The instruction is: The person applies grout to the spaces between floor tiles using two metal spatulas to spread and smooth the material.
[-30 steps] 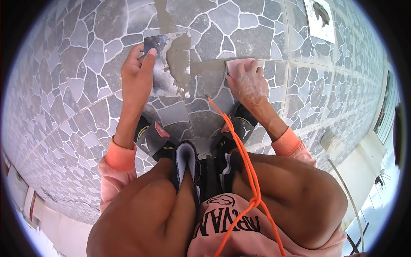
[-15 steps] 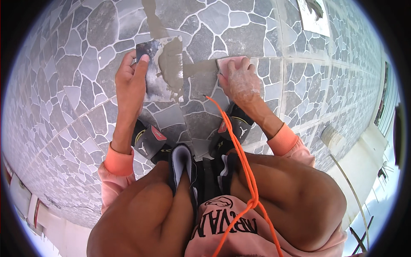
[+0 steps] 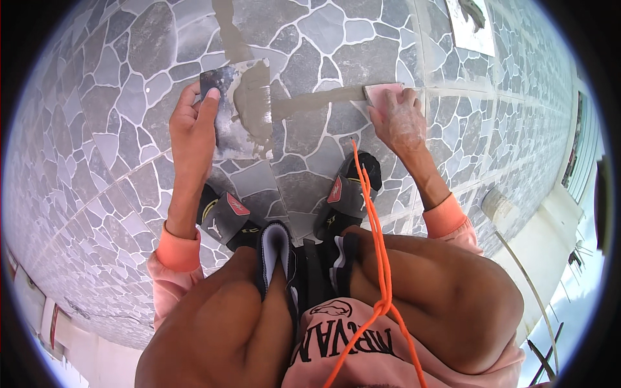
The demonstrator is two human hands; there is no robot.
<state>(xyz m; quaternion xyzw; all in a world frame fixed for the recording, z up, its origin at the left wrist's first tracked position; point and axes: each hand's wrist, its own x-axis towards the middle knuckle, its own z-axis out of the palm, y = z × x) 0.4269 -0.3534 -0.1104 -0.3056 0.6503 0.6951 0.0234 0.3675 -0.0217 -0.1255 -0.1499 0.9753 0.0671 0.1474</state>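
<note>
My left hand grips the left edge of a flat square plate, thumb on top. Wet grey grout is heaped along the plate's right half. My right hand is closed over a thin pinkish scraper, held low at the tiled floor; its lower part is hidden by my fingers. A smeared band of grout runs along the tile joint from the plate to the scraper. Another grout strip stretches from the plate toward the far edge.
A white board with a grey lump lies at the far right. My sandalled feet are just below the plate. Orange cords dangle in front of me. At the right, a pale cylindrical object stands near a white ledge.
My right hand has slid the scraper to the right along the joint, and a longer grout band shows behind it. The plate in my left hand has shifted slightly left and nearer.
</note>
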